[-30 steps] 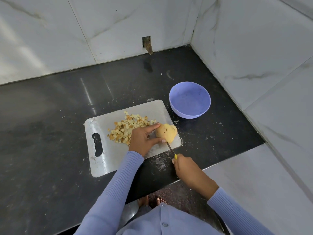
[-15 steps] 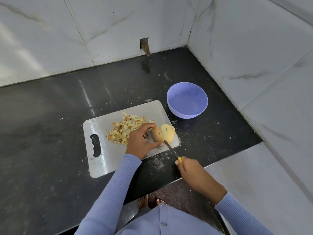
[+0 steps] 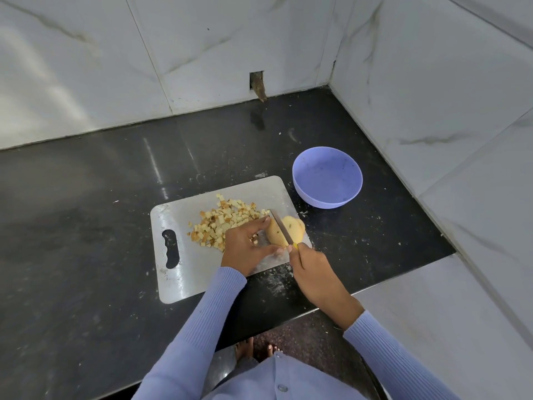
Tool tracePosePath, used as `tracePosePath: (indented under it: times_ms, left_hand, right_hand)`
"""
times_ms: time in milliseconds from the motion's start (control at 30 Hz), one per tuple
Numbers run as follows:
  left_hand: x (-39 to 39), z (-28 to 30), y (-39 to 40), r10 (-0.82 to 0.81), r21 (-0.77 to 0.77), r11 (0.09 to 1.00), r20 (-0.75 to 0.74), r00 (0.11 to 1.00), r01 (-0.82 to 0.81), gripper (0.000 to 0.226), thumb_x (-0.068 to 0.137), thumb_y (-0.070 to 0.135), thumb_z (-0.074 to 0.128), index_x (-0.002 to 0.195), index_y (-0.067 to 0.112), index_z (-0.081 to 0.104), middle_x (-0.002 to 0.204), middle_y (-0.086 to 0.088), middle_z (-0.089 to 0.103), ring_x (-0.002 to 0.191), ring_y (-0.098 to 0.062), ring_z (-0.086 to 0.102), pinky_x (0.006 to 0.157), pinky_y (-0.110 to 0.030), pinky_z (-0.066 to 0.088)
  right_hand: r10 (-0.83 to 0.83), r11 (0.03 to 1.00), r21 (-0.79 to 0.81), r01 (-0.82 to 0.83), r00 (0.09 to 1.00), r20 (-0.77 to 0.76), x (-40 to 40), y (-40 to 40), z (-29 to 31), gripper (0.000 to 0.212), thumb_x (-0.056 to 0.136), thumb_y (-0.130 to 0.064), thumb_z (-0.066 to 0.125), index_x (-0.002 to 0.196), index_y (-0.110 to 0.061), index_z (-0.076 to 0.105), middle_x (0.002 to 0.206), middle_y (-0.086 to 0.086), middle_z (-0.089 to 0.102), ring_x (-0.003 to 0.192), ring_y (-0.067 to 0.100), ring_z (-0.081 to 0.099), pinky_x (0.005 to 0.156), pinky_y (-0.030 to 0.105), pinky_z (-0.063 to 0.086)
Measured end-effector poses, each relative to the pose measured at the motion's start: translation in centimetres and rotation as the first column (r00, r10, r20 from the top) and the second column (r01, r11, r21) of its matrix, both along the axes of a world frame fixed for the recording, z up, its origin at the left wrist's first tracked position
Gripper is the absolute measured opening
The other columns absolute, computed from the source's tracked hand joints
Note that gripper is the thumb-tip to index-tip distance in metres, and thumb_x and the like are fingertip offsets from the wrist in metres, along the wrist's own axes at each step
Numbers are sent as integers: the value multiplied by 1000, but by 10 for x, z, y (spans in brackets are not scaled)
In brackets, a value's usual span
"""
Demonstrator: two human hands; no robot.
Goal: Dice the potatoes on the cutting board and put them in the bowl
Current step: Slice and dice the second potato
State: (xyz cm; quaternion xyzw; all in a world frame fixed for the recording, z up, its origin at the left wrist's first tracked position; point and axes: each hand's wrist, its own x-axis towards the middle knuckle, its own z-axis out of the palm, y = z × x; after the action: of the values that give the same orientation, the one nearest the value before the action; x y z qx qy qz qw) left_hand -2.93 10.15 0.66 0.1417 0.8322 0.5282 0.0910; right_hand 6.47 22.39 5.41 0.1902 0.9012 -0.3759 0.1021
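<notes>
A peeled yellow potato (image 3: 291, 230) is lying at the cutting board's (image 3: 184, 272) right edge beside diced pieces (image 3: 222, 222). The left hand (image 3: 249, 246) is gripping it; the right hand (image 3: 315, 277) is clasping a knife (image 3: 281, 228) lying across it.

A peeled yellow potato (image 3: 291, 230) with a few dark spots lies at the right near corner of a pale grey board (image 3: 184, 272), which has a handle slot at its left end. A pile of small dice (image 3: 223, 222), some browned, sits mid-board. A lilac bowl (image 3: 327, 177) stands upright just beyond the board's right far corner.
</notes>
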Motion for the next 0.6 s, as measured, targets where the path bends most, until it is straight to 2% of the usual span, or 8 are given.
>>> tracePosePath:
  times_ms: [67,167,300,467,600]
  left_hand:
    - [1,-1,-1,12,-5,1000,-30,999,-12,65,51,15,92,112,10,69,117,1,66,111,-6,58,87,-9,45]
    - [2,-4,-3,7,-44,999,-120,993,-12,65,53,19,92,113,9,69,118,0,65,110,-6,58,91,-14,46]
    - [0,0,-2,-47,-90,995,-156,987,33,67,56,26,90,117,10,66,120,0,64,112,-8,57,91,-6,37]
    - [-3,7,5,-74,-98,993,-146,987,60,69,54,37,90,114,14,66,112,4,66,102,-8,58,88,-18,46]
    - [-2,6,3,-58,-84,995,-164,985,44,67,50,31,92,109,14,65,104,11,62,94,-6,58,84,-15,47]
  right_hand:
    - [-1,1000,7,1,1000,-13,-2,-3,1,35,104,-28,32,69,-24,33,64,-4,43,55,7,40,48,19,29]
    - [-30,999,-19,29,999,-31,-4,-5,4,33,104,-28,32,72,-23,36,65,-4,44,55,7,41,48,18,33]
    - [-45,998,-40,44,999,-18,-4,-5,1,34,104,-28,33,71,-24,36,65,-4,45,55,6,42,48,17,34]
    - [-82,996,-22,82,997,-10,-3,1,-8,32,103,-29,33,75,-19,41,67,-2,46,56,8,42,49,20,30]
    - [-86,996,-6,86,995,47,5,7,-17,30,103,-30,33,87,-11,50,72,-1,50,60,8,46,52,18,34]
